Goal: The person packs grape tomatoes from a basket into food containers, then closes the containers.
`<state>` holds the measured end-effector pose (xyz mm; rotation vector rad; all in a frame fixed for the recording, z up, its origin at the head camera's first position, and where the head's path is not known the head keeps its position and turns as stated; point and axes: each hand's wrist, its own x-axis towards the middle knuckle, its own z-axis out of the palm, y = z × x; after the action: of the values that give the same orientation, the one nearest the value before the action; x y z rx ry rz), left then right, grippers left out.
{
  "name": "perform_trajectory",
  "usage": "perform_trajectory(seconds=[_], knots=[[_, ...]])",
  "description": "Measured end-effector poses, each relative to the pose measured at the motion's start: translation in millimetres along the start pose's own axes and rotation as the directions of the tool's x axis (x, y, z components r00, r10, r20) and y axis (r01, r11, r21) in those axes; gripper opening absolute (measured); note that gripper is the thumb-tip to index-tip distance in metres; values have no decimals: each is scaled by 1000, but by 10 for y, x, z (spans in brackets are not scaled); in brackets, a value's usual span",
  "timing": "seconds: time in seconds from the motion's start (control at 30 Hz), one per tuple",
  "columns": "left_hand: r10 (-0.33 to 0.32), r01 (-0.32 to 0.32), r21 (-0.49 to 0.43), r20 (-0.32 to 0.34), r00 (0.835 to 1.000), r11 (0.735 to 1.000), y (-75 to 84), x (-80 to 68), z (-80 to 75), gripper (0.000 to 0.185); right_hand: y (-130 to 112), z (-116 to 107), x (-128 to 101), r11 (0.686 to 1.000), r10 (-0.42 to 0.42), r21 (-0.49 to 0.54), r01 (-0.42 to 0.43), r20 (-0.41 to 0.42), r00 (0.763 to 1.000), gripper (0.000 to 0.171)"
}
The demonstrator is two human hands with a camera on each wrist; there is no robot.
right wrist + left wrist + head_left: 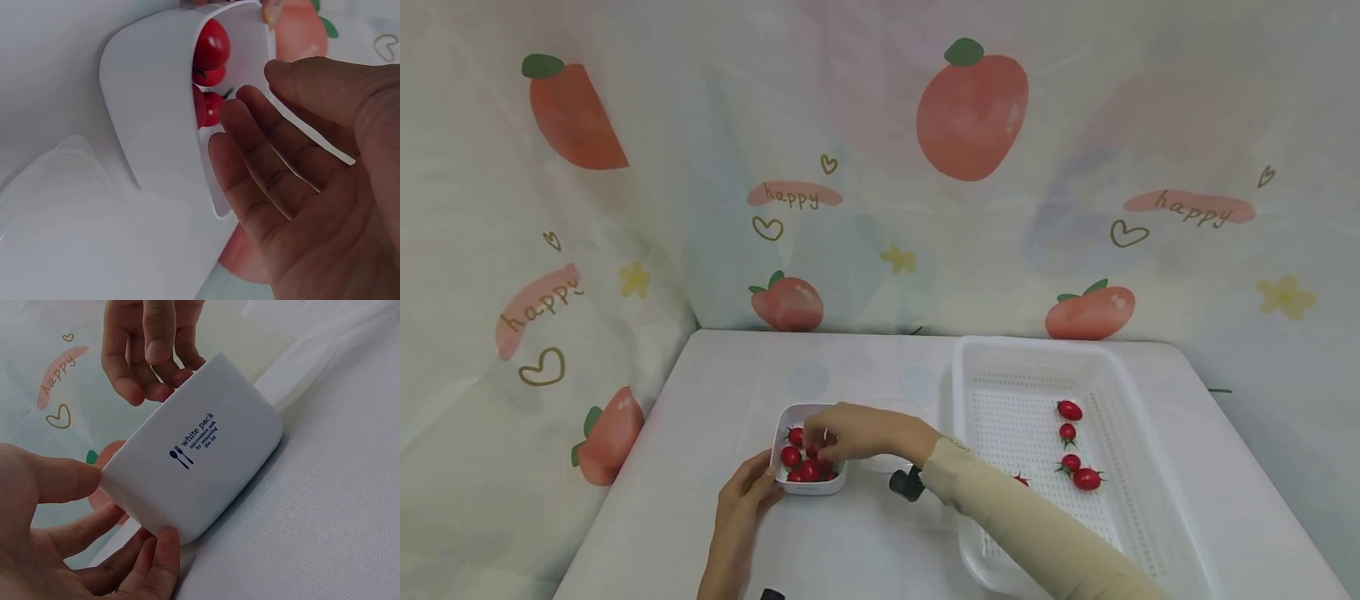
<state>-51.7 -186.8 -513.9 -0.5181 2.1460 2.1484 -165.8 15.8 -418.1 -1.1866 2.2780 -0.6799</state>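
A small white plastic container (805, 490) with several cherry tomatoes (808, 469) in it stands left of centre on the table. My left hand (739, 504) holds its left side, the thumb at the rim and fingers low against the wall, as the left wrist view shows. Over the opening is my right hand (848, 431), its fingers slightly bent and reaching inside the rim. From the right wrist view, nothing sits between the right thumb and fingers (244, 181); red tomatoes (209, 109) lie just beyond the fingertips.
A large white perforated basket (962, 400) stands to the right, with several cherry tomatoes (1086, 479) spread in it; my right sleeve (1030, 521) crosses over its near part. A clear lid (62, 206) lies beside the container. Patterned cloth (865, 125) hangs behind the table.
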Motion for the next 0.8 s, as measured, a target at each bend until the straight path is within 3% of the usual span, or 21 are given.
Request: perform_trajectory(seconds=[0.47, 0.8], knots=[[-6, 6, 16, -13, 1000, 1000, -11, 5, 11, 45, -70, -299, -471, 999, -16, 29, 18, -69, 997, 17], [1, 0, 21, -15, 1000, 1000, -13, -4, 12, 45, -64, -367, -814, 990, -11, 135, 30, -139, 990, 19]])
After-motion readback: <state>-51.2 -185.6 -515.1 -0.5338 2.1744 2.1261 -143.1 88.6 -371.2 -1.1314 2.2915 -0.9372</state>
